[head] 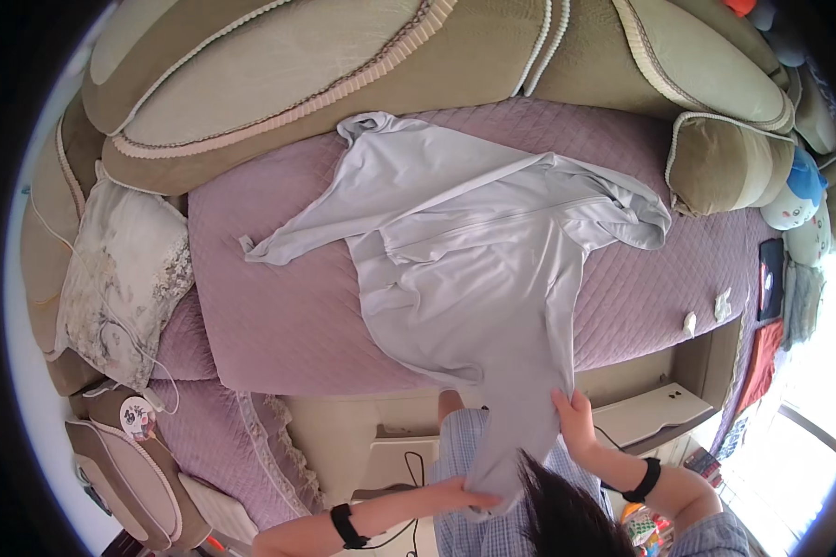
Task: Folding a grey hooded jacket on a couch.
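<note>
A light grey hooded zip-front jacket [460, 292] is spread over the mauve quilted sofa cover. Its hood [641, 216] points to the right, and one sleeve folds back across the front towards the left. The other sleeve [519, 411] stretches off the seat edge towards my body. My left hand [479, 493] grips this sleeve near its cuff end. Higher up the same sleeve, my right hand [575, 419] holds its right-hand edge between thumb and fingers.
The quilted sofa cover [272, 327] lies beneath backrest cushions [272, 69]. A patterned pillow [125, 271] with a white cable is at left, a brown cushion [721, 163] and plush toys [794, 191] at right. Crumpled white tissues [690, 324] lie near an open drawer [641, 418].
</note>
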A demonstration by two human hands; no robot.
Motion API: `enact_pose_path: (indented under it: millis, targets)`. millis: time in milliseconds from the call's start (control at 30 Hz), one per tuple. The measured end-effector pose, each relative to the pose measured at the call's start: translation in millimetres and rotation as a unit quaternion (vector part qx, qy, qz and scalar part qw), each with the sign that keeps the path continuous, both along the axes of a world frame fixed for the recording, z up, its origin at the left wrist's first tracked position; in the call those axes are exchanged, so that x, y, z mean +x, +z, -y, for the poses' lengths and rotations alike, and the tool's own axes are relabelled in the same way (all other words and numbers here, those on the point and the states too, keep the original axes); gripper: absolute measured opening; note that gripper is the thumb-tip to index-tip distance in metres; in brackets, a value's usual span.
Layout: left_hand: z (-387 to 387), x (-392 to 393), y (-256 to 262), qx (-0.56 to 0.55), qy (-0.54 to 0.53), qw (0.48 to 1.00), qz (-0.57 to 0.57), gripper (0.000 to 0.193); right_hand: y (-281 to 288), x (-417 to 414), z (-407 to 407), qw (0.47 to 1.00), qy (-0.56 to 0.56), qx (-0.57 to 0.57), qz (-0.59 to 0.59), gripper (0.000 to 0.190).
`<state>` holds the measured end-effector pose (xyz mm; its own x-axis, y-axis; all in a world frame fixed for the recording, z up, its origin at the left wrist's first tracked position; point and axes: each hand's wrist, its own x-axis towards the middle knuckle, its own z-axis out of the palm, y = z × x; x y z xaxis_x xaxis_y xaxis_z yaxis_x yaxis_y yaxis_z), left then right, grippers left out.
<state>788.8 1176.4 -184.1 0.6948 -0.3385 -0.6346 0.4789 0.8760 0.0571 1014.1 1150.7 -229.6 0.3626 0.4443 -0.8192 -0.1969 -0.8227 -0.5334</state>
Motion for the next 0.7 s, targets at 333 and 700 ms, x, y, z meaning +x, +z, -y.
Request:
enact_pose_path:
  millis: [333,700]
  targets:
    - [-58.2,-126.7,-3.8,0.206,0.296,0.895,-0.261,0.045,-45.3,-80.6,-136.3,0.998,-0.006,0.054,0.0,0.024]
    - [-150.4,-283.1,-155.1,0.016,0.646,0.712,-0.276,0.026,-154.5,-106.1,-119.8,0.989,0.138,0.029,-0.044,0.047]
